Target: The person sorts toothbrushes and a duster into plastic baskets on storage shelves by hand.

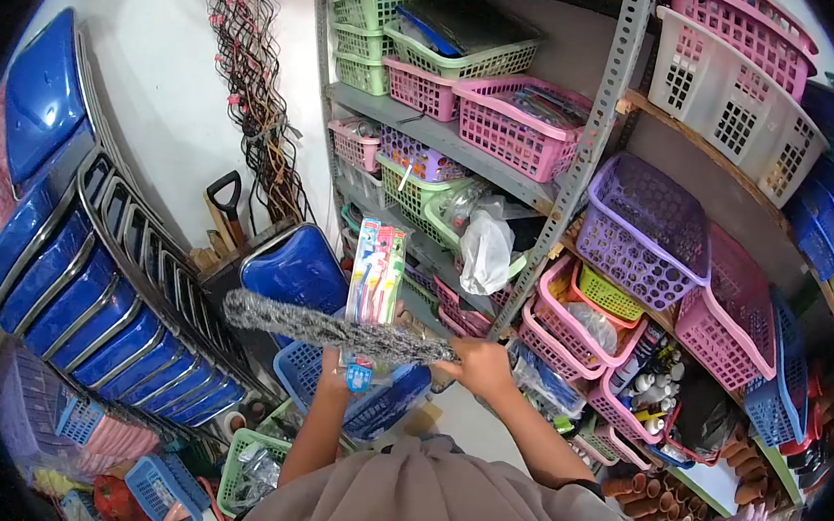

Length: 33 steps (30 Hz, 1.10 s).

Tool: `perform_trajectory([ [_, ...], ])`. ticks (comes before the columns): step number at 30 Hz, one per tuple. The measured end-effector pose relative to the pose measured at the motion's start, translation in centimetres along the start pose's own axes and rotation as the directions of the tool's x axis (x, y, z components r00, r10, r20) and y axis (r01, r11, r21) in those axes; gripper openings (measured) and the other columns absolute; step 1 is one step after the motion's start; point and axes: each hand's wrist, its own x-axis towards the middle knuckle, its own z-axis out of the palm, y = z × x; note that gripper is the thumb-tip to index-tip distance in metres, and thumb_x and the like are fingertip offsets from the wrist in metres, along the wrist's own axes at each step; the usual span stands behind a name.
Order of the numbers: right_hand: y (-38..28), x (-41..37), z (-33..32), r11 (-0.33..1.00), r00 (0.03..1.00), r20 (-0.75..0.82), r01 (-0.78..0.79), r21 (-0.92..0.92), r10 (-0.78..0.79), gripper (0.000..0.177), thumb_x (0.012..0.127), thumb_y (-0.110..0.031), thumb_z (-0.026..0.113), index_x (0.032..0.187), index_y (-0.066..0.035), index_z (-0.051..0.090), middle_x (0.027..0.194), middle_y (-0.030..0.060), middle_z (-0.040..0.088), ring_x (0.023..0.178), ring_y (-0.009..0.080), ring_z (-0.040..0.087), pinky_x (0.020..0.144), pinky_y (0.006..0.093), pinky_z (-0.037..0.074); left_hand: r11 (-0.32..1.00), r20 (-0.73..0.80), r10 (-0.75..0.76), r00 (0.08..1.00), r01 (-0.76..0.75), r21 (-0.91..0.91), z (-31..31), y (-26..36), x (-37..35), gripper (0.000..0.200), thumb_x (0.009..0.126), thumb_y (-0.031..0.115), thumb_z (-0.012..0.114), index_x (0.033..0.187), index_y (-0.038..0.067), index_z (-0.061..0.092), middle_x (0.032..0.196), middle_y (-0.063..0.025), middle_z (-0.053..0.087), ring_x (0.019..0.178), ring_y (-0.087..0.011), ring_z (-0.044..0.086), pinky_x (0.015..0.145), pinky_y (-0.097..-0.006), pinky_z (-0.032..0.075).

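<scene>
My right hand [482,366] is closed around one end of a long grey, speckled fluffy duster [295,322]. The duster stretches leftward, almost level, across the front of some packaged toothbrushes [377,272]. These stand upright in clear packs with coloured backing, and the duster covers their lower part. My left hand [332,369] is at the lower left of the packs and appears to grip them, its fingers mostly hidden behind the duster and packs. Below the packs sits a blue basket [301,371].
Metal shelving with a perforated post [600,108] holds pink baskets [521,127], green baskets and a purple basket [645,229]. Blue chairs [90,303] are stacked at the left. A white plastic bag [487,251] hangs from the shelf. Clay pots [653,495] lie low at the right.
</scene>
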Motion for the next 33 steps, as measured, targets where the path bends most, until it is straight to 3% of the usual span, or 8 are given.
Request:
perform_trajectory([
  [13,6.9,5.1,1.3,0.993,0.992,0.075,-0.107,0.041,0.103,0.043,0.072,-0.046,0.067,0.072,-0.003,0.060,0.063,0.0140,0.060,0.061,0.0314,0.060,0.053,0.0399,0.047,0.994,0.453,-0.112,0.885,0.100,0.051,-4.5,0.2,9.4,0.039,0.091,0.028,0.042,0.111,-0.004,0.054,0.102,-0.0179,0.061,0.085,-0.0238,0.062,0.075,-0.0341,0.053],
  [14,6.8,5.5,1.6,0.975,0.981,0.053,-0.194,0.109,0.189,0.043,0.072,-0.045,0.068,0.071,-0.003,0.060,0.063,0.0147,0.060,0.060,0.0317,0.060,0.052,0.0403,0.047,0.962,-0.197,0.122,0.973,-0.067,0.265,-4.5,-0.5,8.9,0.035,0.091,0.028,0.045,0.098,-0.003,0.059,0.088,-0.0130,0.064,0.074,-0.0209,0.063,0.065,-0.0329,0.053],
  [19,8.8,5.4,4.2,0.972,0.983,0.119,0.115,0.203,-0.142,0.039,0.071,-0.043,0.068,0.073,-0.005,0.061,0.064,0.0134,0.060,0.059,0.0320,0.060,0.053,0.0393,0.047,0.956,0.003,0.125,0.992,-0.121,0.266,-8.0,-0.1,11.1,0.034,0.090,0.027,0.050,0.111,0.000,0.054,0.092,-0.0079,0.062,0.073,-0.0180,0.060,0.065,-0.0306,0.052],
  [21,9.7,6.3,4.8,0.968,0.975,0.116,0.163,0.190,-0.187,0.039,0.071,-0.043,0.068,0.074,-0.005,0.062,0.065,0.0135,0.060,0.059,0.0324,0.060,0.054,0.0391,0.047,0.577,0.260,0.282,0.923,-0.380,0.723,-10.6,0.5,11.1,0.064,0.087,0.030,0.051,0.137,-0.003,0.028,0.133,-0.0268,0.040,0.103,-0.0332,0.056,0.088,-0.0434,0.047],
  [22,9.5,6.7,4.8,0.976,0.985,0.133,0.082,0.203,-0.111,0.039,0.072,-0.043,0.067,0.075,-0.004,0.061,0.067,0.0139,0.061,0.062,0.0331,0.060,0.054,0.0396,0.047,0.938,-0.026,0.262,0.965,-0.248,0.242,-13.9,0.8,11.6,0.056,0.087,0.028,0.050,0.131,-0.003,0.038,0.128,-0.0242,0.047,0.098,-0.0294,0.059,0.082,-0.0406,0.050],
  [23,9.1,7.1,5.0,0.971,0.981,0.136,0.103,0.218,-0.135,0.039,0.072,-0.043,0.067,0.075,-0.004,0.061,0.067,0.0139,0.061,0.062,0.0331,0.060,0.054,0.0396,0.047,0.999,0.393,0.036,0.919,-0.023,-0.039,-14.2,2.0,11.2,0.049,0.089,0.026,0.048,0.129,-0.001,0.042,0.126,-0.0206,0.050,0.099,-0.0279,0.059,0.081,-0.0386,0.051],
  [25,8.1,7.6,5.7,0.964,0.948,0.297,-0.176,0.198,0.112,0.038,0.071,-0.042,0.068,0.075,-0.005,0.061,0.069,0.0139,0.061,0.065,0.0337,0.060,0.055,0.0402,0.047,0.965,-0.014,0.184,0.983,-0.178,0.195,-8.6,1.5,9.2,0.039,0.093,0.028,0.042,0.119,0.000,0.049,0.108,-0.0128,0.058,0.095,-0.0251,0.058,0.081,-0.0372,0.049],
  [33,6.7,8.9,9.9,0.926,0.952,0.295,-0.038,0.375,-0.080,0.033,0.069,-0.038,0.070,0.079,-0.007,0.064,0.069,0.0159,0.061,0.067,0.0336,0.060,0.058,0.0404,0.047,0.908,-0.034,0.404,0.914,-0.396,0.140,-6.0,2.7,7.3,0.056,0.092,0.035,0.044,0.135,0.002,0.035,0.130,-0.0164,0.045,0.111,-0.0344,0.049,0.096,-0.0463,0.040],
])
